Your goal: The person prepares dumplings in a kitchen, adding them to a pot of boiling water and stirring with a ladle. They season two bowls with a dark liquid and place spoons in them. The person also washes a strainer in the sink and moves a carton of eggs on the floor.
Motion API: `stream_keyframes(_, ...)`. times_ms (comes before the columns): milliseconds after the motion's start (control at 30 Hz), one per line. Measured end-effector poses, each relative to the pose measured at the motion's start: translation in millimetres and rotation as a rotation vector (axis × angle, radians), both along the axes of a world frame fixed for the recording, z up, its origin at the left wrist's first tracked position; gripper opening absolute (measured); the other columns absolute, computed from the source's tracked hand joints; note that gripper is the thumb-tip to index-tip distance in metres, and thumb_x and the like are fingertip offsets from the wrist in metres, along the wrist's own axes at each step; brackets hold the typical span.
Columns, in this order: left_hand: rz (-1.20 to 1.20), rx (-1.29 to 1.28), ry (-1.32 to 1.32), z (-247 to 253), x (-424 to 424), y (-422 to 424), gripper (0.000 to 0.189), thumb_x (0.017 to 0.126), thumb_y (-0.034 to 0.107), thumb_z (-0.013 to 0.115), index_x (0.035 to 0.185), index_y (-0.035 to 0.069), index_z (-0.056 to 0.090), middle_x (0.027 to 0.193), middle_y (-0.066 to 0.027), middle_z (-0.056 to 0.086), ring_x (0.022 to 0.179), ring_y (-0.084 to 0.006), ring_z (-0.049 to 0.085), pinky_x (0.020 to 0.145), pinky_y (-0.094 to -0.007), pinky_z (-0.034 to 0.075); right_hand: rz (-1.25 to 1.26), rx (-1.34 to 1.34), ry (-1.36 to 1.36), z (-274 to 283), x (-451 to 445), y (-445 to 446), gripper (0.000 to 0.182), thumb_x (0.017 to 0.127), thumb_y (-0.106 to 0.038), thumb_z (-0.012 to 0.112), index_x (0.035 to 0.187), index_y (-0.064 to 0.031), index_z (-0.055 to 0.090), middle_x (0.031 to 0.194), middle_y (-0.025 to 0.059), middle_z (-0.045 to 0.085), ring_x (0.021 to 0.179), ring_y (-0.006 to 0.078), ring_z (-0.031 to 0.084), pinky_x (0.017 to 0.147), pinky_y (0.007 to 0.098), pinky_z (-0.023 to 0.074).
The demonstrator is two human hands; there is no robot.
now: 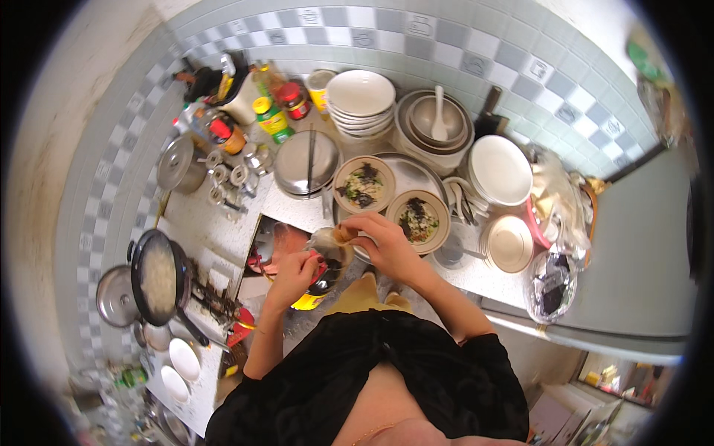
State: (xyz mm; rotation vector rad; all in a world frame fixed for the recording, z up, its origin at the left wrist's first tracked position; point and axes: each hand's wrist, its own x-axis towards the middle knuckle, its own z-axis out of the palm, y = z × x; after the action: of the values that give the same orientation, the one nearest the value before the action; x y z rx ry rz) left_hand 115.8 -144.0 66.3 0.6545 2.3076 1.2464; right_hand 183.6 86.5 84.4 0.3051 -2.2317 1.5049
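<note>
My left hand point(293, 277) is closed on the edge of a translucent plastic bag point(328, 240), in front of the counter's edge. My right hand point(385, 245) pinches a small brown piece point(342, 234) at the bag's mouth; what it is cannot be made out. Just below the left hand shows a dark bottle with a yellow label point(308, 301), partly covered by the hand. Beyond my right hand, two bowls rest on a round metal tray point(410, 164). The left bowl point(338, 177) and right bowl point(443, 228) hold pale food topped with dark flakes and green bits.
At left, a black pan point(159, 279) of pale food sits on the stove. Chopsticks point(311, 164) lie across a lidded metal pan point(290, 161). Behind stand sauce bottles point(273, 120), stacked white bowls point(361, 95) and nested metal bowls point(429, 120). Plates point(500, 170) and a foil-covered dish point(551, 290) are at right.
</note>
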Motion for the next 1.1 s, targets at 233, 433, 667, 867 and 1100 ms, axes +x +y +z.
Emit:
stream_keyframes(233,0.095,0.079,-0.033,19.1,48.2,-28.3,0.03,0.094,0.017,0.052,0.074,-0.005,0.059,0.058,-0.0054,0.052,0.056,-0.0093,0.046,0.053,-0.0296,0.037,0.458,0.17,-0.076,30.3,-17.1,-1.9,0.033,0.075,0.01,0.063,0.106,-0.0025,0.063,0.102,0.0122,0.065,0.094,0.0303,0.064,0.079,0.0343,0.052)
stream_keyframes(433,0.191,0.085,-0.034,29.2,64.7,-51.2,0.027,0.095,0.017,0.052,0.08,-0.004,0.06,0.059,-0.0029,0.052,0.058,-0.0072,0.045,0.054,-0.0278,0.037,0.59,0.518,0.047,51.2,-30.7,-24.5,0.019,0.083,-0.001,0.06,0.102,-0.0009,0.058,0.103,0.0147,0.065,0.089,0.0333,0.063,0.071,0.0381,0.051)
stream_keyframes(667,0.359,0.104,0.199,27.6,17.1,-46.5,0.027,0.093,0.016,0.053,0.079,-0.004,0.064,0.063,-0.0117,0.06,0.057,-0.0157,0.053,0.056,-0.0327,0.042,0.037,0.828,-0.025,31.6,-94.0,-67.0,0.059,0.096,-0.041,0.046,0.052,-0.0041,0.061,0.052,0.021,0.056,0.057,0.0371,0.062,0.056,0.0451,0.0483)
stream_keyframes(867,0.574,0.57,-0.053,22.2,-108.4,-81.8,0.036,0.101,0.027,0.048,0.084,0.0,0.064,0.066,0.0,0.056,0.059,-0.0067,0.049,0.054,-0.0235,0.039,0.237,0.178,-0.394,29.8,-149.5,-66.2,0.047,0.099,-0.032,0.044,0.074,0.0025,0.062,0.064,0.0221,0.058,0.063,0.0397,0.058,0.063,0.0432,0.0463)
stream_keyframes(1100,0.593,1.031,0.095,53.5,-323.5,-40.2,0.042,0.102,0.037,0.045,0.099,-0.001,0.064,0.084,-0.0008,0.062,0.073,-0.008,0.054,0.066,-0.0226,0.043,0.239,0.216,-0.595,-27.7,-112.0,-52.0,0.028,0.096,-0.021,0.05,0.089,0.0019,0.063,0.07,0.0156,0.06,0.066,0.0257,0.059,0.063,0.0357,0.0453)
